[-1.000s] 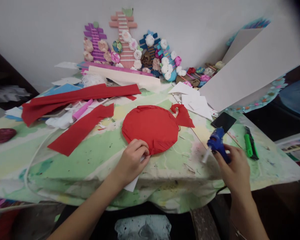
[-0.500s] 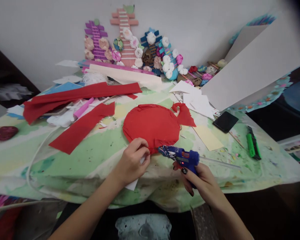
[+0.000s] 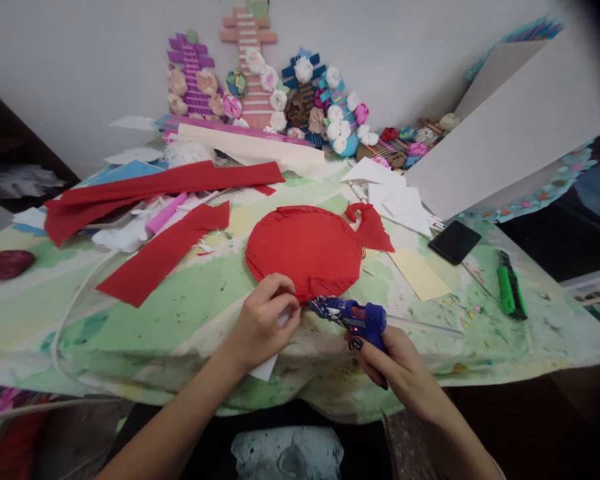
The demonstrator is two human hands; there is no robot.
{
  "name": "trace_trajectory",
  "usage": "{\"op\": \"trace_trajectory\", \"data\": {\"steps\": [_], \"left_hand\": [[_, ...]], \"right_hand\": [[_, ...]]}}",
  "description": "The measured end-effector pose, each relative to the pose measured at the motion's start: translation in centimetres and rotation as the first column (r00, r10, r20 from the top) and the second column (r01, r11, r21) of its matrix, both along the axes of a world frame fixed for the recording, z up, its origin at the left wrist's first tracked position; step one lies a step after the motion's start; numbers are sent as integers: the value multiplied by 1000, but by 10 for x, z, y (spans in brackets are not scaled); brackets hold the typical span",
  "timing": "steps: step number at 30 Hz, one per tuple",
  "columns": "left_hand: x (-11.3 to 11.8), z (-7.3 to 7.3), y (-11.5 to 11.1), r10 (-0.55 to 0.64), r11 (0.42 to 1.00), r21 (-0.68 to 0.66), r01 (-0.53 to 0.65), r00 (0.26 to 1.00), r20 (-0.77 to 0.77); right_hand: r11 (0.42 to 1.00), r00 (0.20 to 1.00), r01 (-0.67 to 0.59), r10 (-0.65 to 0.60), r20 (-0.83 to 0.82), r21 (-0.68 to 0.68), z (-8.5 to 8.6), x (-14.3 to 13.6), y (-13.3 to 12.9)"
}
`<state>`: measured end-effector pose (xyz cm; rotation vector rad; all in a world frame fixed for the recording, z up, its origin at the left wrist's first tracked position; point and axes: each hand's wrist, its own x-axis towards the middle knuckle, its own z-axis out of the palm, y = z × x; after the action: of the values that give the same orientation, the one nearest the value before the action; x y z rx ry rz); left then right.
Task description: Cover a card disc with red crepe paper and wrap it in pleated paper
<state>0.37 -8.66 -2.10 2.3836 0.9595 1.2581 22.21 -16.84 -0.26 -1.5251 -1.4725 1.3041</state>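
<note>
1. Your left hand (image 3: 267, 320), near the middle of the frame, has its thumb and fingers pinched together on the lower edge of the red paper-covered disc (image 3: 303, 250)
2. That disc lies flat at the centre of the frame, on the stained green tablecloth (image 3: 145, 350), its covering folded and creased along the rim
3. A white paper slip (image 3: 265, 369) shows beneath your left fingers; whether you grip it too is hard to tell, as your hand covers most of it
4. Your right hand (image 3: 395, 363), right of centre and low, is wrapped around the handle of the blue glue gun (image 3: 363, 320), its nozzle at the disc's lower edge, just beside your left fingertips
5. A clear glue stick (image 3: 425, 325) juts rightward from the back of the gun
6. A torn red scrap (image 3: 373, 228) lies by the disc's upper right, with a yellow paper piece (image 3: 420, 273) below it and a green utility knife (image 3: 511, 287) at the far right
</note>
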Motion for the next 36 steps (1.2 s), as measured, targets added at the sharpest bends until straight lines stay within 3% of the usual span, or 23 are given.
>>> {"op": "trace_trajectory", "data": {"steps": [25,32,36], "left_hand": [[0,1,2,-13,999,-30,13,1000,15],[0,1,2,-21,999,-39,22,1000,23],[0,1,3,-14,999,-28,15,1000,24]], "right_hand": [[999,994,-49,50,93,-10,4,7,-3],[995,984,-70,56,172,76,8,9,-5],[993,990,-46,30,139,112,7,12,-7]]}}
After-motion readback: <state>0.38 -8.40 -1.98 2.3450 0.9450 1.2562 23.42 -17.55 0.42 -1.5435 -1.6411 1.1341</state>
